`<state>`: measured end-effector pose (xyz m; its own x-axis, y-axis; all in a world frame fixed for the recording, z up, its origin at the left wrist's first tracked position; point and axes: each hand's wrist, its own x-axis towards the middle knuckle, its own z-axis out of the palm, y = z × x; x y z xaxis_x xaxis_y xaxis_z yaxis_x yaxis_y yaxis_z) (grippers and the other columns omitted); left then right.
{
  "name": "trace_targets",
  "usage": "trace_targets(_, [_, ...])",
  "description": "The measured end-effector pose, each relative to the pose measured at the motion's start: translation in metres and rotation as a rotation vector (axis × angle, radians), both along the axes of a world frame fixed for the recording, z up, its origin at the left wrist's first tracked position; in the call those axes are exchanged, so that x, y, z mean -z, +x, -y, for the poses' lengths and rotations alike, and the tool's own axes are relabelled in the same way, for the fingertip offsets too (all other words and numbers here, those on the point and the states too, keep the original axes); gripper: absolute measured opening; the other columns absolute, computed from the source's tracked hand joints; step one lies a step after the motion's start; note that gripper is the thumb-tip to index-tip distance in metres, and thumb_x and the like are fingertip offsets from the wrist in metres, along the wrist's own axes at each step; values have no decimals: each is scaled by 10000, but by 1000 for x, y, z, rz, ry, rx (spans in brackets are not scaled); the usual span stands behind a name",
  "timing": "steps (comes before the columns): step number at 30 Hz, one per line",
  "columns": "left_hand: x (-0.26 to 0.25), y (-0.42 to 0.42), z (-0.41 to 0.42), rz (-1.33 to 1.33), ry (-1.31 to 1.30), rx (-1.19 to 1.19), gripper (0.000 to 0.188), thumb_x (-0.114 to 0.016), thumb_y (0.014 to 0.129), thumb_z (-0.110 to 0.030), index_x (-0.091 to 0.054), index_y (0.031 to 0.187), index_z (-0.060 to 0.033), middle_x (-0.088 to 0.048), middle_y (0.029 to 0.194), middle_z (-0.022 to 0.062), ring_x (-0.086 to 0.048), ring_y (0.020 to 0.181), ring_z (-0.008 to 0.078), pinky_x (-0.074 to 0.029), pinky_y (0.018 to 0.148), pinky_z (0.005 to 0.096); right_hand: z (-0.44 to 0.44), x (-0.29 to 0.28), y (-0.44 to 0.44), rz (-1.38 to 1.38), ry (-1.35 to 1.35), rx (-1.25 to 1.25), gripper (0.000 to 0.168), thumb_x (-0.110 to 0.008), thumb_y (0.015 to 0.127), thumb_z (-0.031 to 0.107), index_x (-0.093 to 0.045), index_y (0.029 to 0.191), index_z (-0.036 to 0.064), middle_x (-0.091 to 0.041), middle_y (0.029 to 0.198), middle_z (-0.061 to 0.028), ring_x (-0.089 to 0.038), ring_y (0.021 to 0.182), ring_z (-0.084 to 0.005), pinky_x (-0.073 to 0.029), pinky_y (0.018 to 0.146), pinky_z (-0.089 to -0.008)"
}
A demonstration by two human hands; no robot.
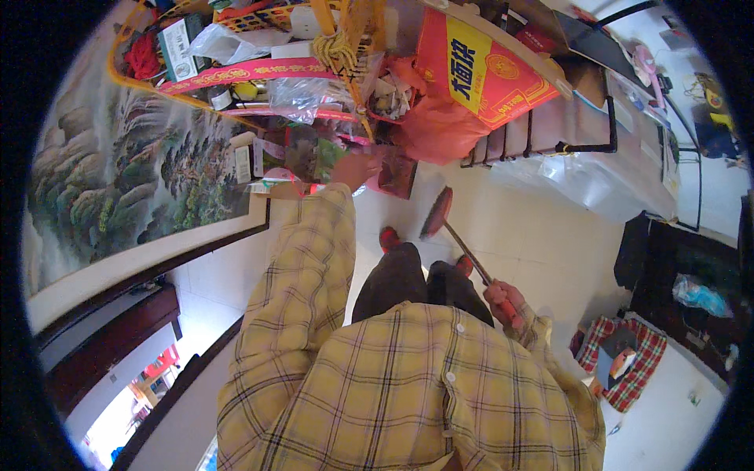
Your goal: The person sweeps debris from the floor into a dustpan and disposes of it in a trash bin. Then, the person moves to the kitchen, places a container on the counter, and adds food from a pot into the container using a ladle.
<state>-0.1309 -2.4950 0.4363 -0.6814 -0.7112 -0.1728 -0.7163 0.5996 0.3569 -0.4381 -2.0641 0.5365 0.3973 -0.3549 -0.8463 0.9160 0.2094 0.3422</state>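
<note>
My right hand [502, 294] is wrapped around the handle of a broom [469, 254], near its red end. The broom's dark red head [437, 213] points away from me, over the pale tiled floor [512, 224]. My left hand [353, 169] reaches forward to a heap of packets and boxes below an orange-framed rack. Beside its fingers are a green packet [327, 158] and a dark red bag or box [393, 172]. The fingertips blend into these things, so whether they grip anything cannot be made out.
An orange-framed rack [112, 59] holds boxes, plastic bags and rope. A red and yellow carton [465, 65] stands by a red plastic bag [442, 129]. To the right are a black metal rack [611, 123] and checked cloth [645, 347]. A landscape picture [135, 176] lies left.
</note>
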Motion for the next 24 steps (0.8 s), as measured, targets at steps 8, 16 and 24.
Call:
trace_targets(8, [15, -6, 29, 82, -54, 43, 333, -571, 881, -475, -704, 958, -180, -658, 939, 98, -640, 868, 313, -498, 692, 477, 121, -29, 42, -479, -281, -32, 244, -538, 976, 144, -458, 1080, -62, -456, 769, -35, -478, 696, -115, -449, 601, -243])
trace_targets(16, [15, 26, 22, 101, -126, 132, 251, -602, 878, -436, -702, 947, -217, -609, 897, 105, -632, 821, 320, -496, 661, 468, 232, -3, 27, -243, -273, 373, 144, -548, 827, -32, -465, 932, 20, -458, 794, -51, -490, 716, -144, -397, 578, -224])
trace_targets(24, [28, 38, 3, 117, 141, -88, 272, -615, 868, -329, -618, 1066, -143, -636, 893, 123, -646, 842, 317, -504, 684, 486, 211, 20, -15, -54, -319, 165, 77, -494, 905, 92, -433, 901, 45, -434, 780, -12, -467, 667, -114, -364, 534, -233])
